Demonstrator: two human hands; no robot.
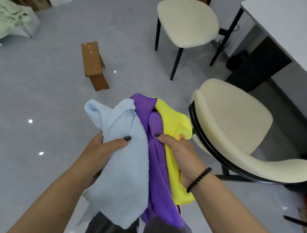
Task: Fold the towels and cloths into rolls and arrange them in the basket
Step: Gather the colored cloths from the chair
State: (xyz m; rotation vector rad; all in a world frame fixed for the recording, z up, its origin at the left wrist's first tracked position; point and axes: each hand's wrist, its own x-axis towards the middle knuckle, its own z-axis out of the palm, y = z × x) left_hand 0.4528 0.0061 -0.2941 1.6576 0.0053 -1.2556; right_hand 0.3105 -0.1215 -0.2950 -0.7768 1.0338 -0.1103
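I hold a bunch of three cloths in front of me, above the floor. My left hand (103, 146) grips the light blue towel (123, 172), thumb on top of it. My right hand (180, 155) grips the purple cloth (159, 177) and the yellow cloth (175, 127) together, thumb pressed on the purple one. All three hang down crumpled and unfolded. No basket is in view.
A cream chair (232, 133) stands close on my right, another cream chair (187, 25) farther back. A white table (295, 28) fills the right edge. A small wooden stool (94, 64) sits on the grey floor. Pale green fabric (1, 17) lies at far left.
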